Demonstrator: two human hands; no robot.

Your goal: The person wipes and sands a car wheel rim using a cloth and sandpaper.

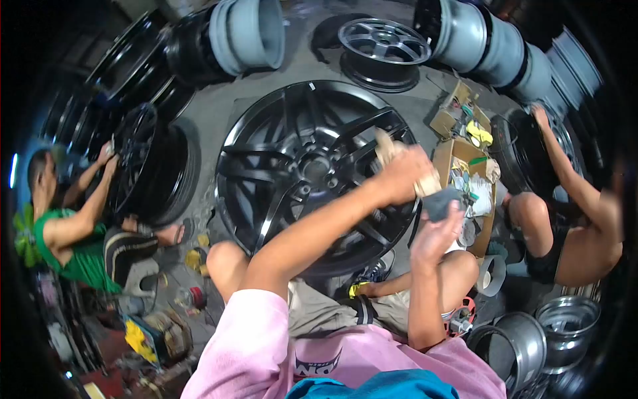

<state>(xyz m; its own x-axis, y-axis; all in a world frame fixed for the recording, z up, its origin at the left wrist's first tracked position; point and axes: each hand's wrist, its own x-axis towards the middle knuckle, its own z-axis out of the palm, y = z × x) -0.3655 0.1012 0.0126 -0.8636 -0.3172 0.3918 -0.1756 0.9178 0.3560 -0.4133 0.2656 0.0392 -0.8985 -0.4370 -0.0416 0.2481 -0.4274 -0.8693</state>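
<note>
- The floor (299,43) is grey and looks dusty, and wheels stand or lie all around the room.
- A big black wheel (316,166) lies face up in front of the person's bent knees. It is dark and shiny, with bright streaks of light on its rim and spokes.
- The left hand (402,174) is over the right side of the wheel, curled around a tan thing (384,147). It is too blurry to tell what that is.
- The right hand (435,241) pinches a dark grey pad (442,205), close to the left hand, by the wheel's edge.
- Just right of the wheel is a cardboard box (488,233) full of bits and bobs. A smaller box (442,123) sits behind it, with a yellow cloth (478,133) at its side.
- At the back, a silver wheel (385,41) lies on a dark one, near a row of pale rims (465,33).
- A person in green (73,246) sits on the left, hands at another black wheel (136,153).
- Another person (588,259) sits on the right, one arm stretched out to a wheel.
</note>
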